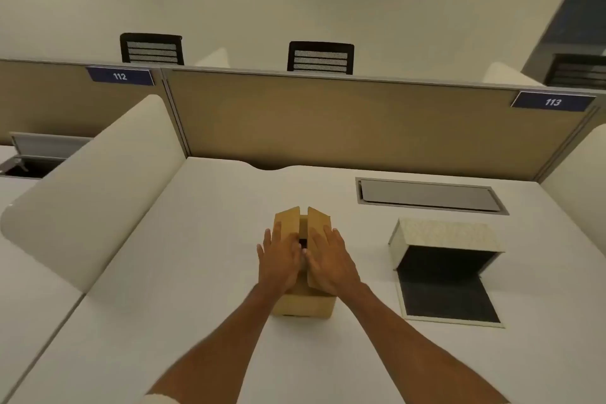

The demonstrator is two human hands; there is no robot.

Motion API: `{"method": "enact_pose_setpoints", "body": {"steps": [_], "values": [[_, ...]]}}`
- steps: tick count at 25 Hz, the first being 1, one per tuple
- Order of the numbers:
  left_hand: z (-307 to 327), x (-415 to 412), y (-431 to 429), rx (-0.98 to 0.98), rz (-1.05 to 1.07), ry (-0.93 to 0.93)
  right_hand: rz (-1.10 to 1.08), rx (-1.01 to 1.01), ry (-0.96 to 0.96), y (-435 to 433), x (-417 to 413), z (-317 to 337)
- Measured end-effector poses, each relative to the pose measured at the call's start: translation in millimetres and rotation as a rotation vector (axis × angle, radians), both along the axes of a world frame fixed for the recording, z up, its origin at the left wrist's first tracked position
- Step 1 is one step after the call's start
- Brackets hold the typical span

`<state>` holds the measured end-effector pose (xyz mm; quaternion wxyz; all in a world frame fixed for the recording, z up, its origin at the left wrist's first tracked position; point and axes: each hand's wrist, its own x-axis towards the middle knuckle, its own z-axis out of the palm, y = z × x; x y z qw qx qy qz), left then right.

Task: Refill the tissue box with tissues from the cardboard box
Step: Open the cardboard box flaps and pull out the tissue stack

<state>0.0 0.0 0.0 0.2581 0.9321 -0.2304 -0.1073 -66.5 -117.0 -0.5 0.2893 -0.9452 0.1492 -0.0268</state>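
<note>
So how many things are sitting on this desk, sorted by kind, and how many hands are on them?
Cardboard boxes: 1, the cardboard box, with its top flaps part open
Tissue boxes: 1, the tissue box, lying open
Hands: 2, the left hand and right hand, one flat on each flap
Total: 4

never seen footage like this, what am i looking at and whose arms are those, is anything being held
This is one picture from a camera worn on a person's head, looking forward and down, so the two bare arms are the wearer's own. There is no machine. The left hand and right hand lie flat on the two top flaps of a small cardboard box on a white desk; a gap shows between the flaps. Nothing is lifted or gripped. To the right sits the tissue box, opened, its dark inside showing no tissues. Behind it is a grey hatch set in the desk, then a tan divider.
</note>
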Motion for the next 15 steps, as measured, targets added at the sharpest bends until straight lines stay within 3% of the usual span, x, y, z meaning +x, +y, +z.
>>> {"method": "enact_pose_setpoints", "body": {"steps": [5,10,15], "values": [[-9.8,20.7,6.9,-0.149,-0.022,0.13,-0.08,0.11,0.066,8.8,12.3,-2.6],[-12.7,28.8,3.5,-0.112,0.086,0.136,-0.12,0.087,0.083,10.3,16.4,-4.5],[-18.0,42.5,21.0,-0.153,0.186,0.227,-0.172,0.355,-0.127,-11.3,5.7,-4.0]]}}
